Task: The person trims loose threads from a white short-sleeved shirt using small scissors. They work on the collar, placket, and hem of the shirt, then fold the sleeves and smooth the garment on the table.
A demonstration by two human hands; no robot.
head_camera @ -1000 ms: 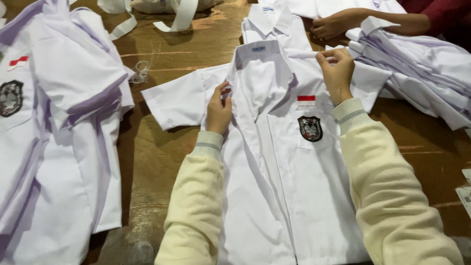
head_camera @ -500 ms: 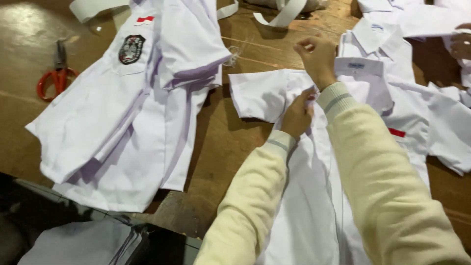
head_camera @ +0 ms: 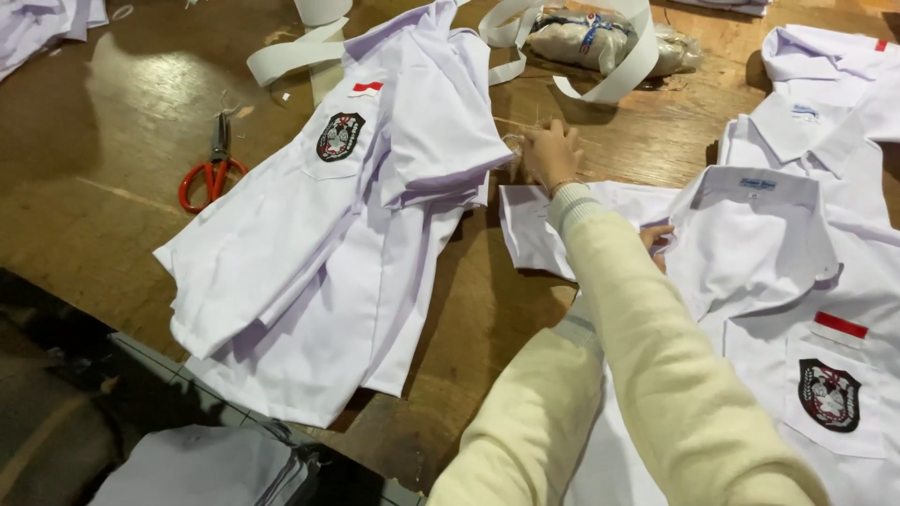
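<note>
White shirt (head_camera: 750,281) spread on the table

It lies flat and face up at about 3 o'clock, collar toward 12. The collar is folded down with a small label inside. A red-and-white strip and a dark crest badge sit on the chest pocket. One short sleeve stretches toward 9 o'clock, partly hidden by an arm.

Warm overhead light, table (head_camera: 112,112) glare, sharp focus
</note>
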